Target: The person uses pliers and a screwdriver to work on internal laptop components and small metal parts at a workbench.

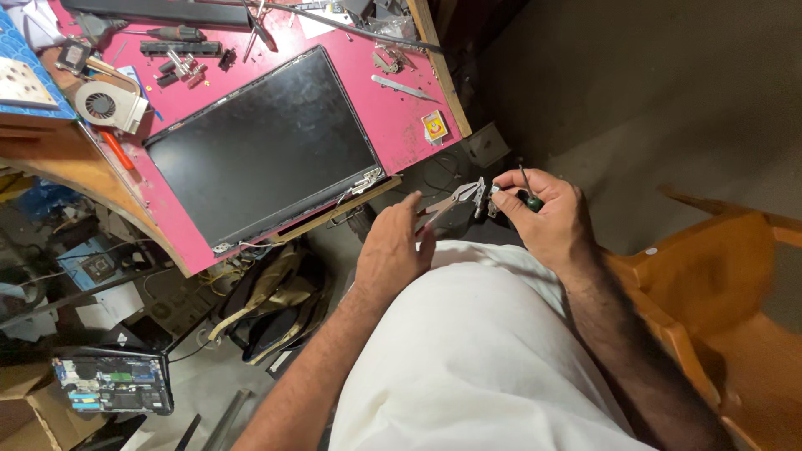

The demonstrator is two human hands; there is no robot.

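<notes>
Hinge bracket (487, 199) pinched over the lap, off the bench edge, between pliers and fingertips.

Left to right: cooling fan (104, 106) and loose screws parked at the far corner of the pink bench (401, 125), probably set aside out of the working area; laptop screen panel (263, 146) laid flat with its near edge overhanging, hinge end towards the lap. Left hand (391, 249) closed around the handles of the pliers (451, 200), jaws reaching right to grip the small metal piece, apparently to steady it. Right hand (543, 213) pressed together, fingertips pinching the same piece while a green-handled screwdriver (528, 190) sits tucked in the fist, likely kept ready. Orange chair (718, 284) at far right.
</notes>
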